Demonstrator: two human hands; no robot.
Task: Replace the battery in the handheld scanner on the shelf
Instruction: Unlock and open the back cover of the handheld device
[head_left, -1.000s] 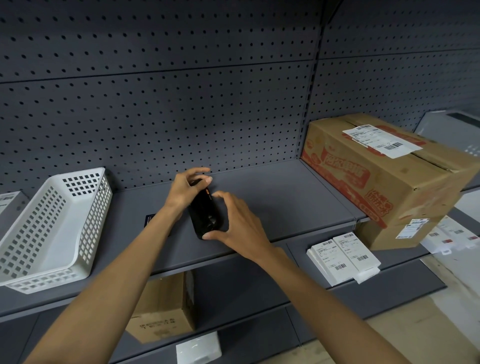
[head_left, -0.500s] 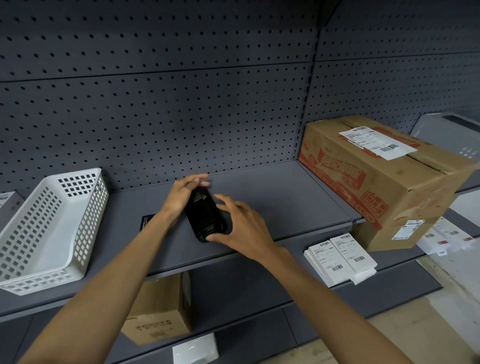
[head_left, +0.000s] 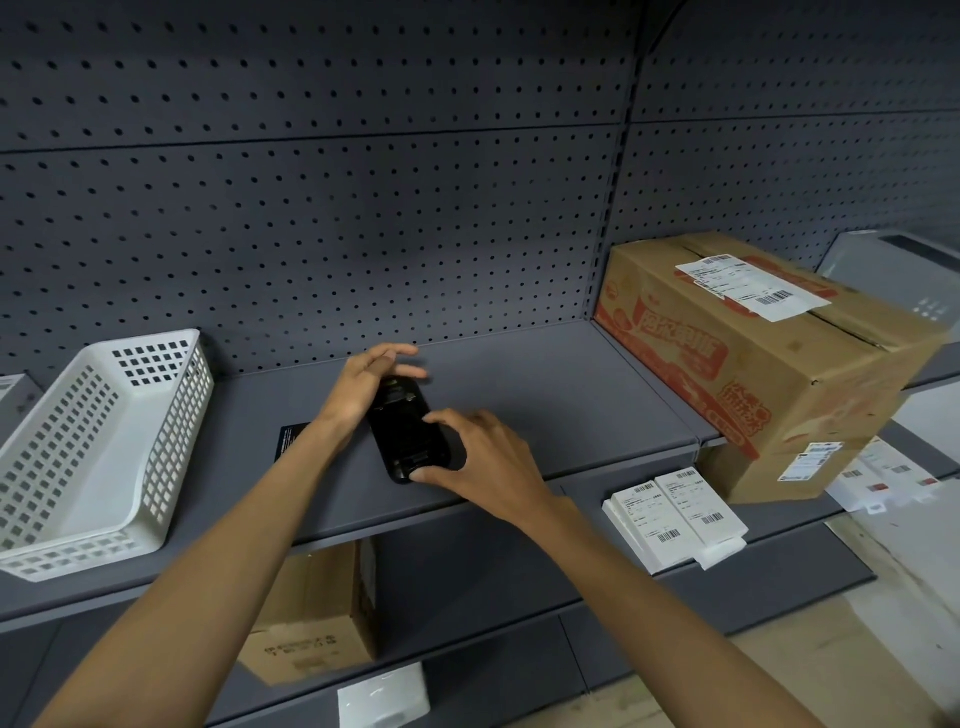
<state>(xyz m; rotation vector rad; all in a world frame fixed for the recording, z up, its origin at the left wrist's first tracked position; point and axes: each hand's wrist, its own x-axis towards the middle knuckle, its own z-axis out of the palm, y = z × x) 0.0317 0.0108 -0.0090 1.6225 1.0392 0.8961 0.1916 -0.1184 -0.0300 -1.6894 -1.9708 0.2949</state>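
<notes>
A black handheld scanner (head_left: 408, 428) lies back side up on the grey shelf (head_left: 545, 405), at its middle. My left hand (head_left: 363, 384) holds the scanner's far end, fingers spread over its top. My right hand (head_left: 483, 457) grips the near end, thumb and fingertips pressed at the lower edge of its back. A small flat black piece with white print (head_left: 292, 441) lies on the shelf just left of my left wrist, partly hidden by the forearm.
A white perforated basket (head_left: 104, 447) stands at the shelf's left. A large cardboard box (head_left: 753, 358) with a shipping label sits at the right. Below are white labelled boxes (head_left: 675, 509), a brown carton (head_left: 317, 618) and a white box (head_left: 384, 696). Pegboard backs the shelf.
The scanner has been laid down flatter on the shelf, its near end further right. My right hand has slid to its near end; my left fingers have spread open over the far end.
</notes>
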